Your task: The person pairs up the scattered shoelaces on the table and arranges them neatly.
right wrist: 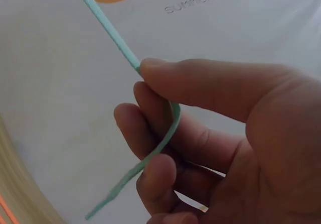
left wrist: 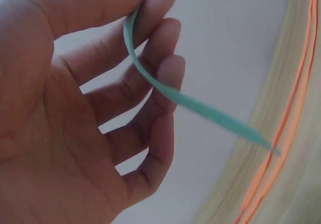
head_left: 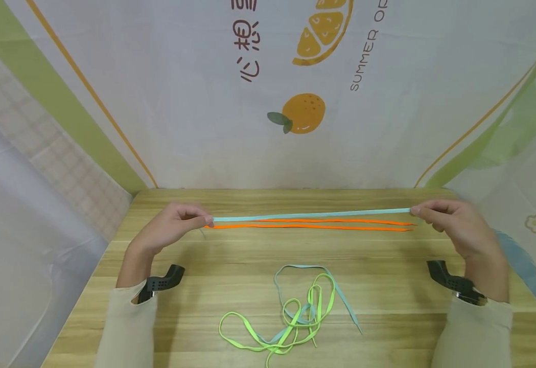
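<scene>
A light blue shoelace (head_left: 311,214) is stretched nearly level between both hands above the far part of the table. My left hand (head_left: 171,227) pinches it between thumb and forefinger, and a loose tail (left wrist: 215,116) hangs past the fingers in the left wrist view. With thumb and forefinger my right hand (head_left: 456,225) pinches the other side; its short tail (right wrist: 128,178) curves down across the fingers in the right wrist view. Just below the stretched lace, an orange shoelace (head_left: 313,226) lies in two roughly parallel strands running left to right.
Nearer on the wooden table (head_left: 231,281) lies a loose tangle of a yellow-green shoelace (head_left: 249,329) and another light blue shoelace (head_left: 341,294). A printed cloth (head_left: 203,102) hangs behind the table's far edge. Black wrist mounts (head_left: 166,278) are strapped at both wrists.
</scene>
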The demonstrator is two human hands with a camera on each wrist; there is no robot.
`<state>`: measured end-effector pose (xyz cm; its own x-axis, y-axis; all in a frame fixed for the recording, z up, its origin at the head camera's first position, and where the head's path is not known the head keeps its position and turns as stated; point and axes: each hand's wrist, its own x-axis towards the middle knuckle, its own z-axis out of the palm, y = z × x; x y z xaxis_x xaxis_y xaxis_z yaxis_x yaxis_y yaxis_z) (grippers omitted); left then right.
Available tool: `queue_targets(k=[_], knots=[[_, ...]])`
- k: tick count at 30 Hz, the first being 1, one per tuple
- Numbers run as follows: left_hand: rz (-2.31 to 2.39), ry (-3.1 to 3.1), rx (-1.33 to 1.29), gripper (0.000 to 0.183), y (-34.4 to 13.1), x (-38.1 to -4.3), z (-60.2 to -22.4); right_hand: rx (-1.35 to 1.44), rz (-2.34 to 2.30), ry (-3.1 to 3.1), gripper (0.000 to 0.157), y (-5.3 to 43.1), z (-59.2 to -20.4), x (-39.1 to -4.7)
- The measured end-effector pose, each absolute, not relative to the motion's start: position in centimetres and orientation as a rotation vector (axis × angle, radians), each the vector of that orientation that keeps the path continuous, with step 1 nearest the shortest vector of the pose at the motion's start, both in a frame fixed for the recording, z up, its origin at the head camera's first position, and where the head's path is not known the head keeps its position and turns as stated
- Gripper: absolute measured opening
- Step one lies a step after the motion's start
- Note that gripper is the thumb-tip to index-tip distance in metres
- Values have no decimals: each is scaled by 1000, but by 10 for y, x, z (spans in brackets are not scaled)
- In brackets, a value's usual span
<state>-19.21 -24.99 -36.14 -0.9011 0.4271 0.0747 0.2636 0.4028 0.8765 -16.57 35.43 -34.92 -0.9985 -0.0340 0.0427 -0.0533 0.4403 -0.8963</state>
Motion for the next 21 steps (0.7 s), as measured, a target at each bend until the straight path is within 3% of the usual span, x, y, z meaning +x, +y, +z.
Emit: queue_targets(k=[21], knots=[[1359, 2556, 317, 31, -277, -206, -389, -71, 1528, -2809, 17, 385, -384, -177]])
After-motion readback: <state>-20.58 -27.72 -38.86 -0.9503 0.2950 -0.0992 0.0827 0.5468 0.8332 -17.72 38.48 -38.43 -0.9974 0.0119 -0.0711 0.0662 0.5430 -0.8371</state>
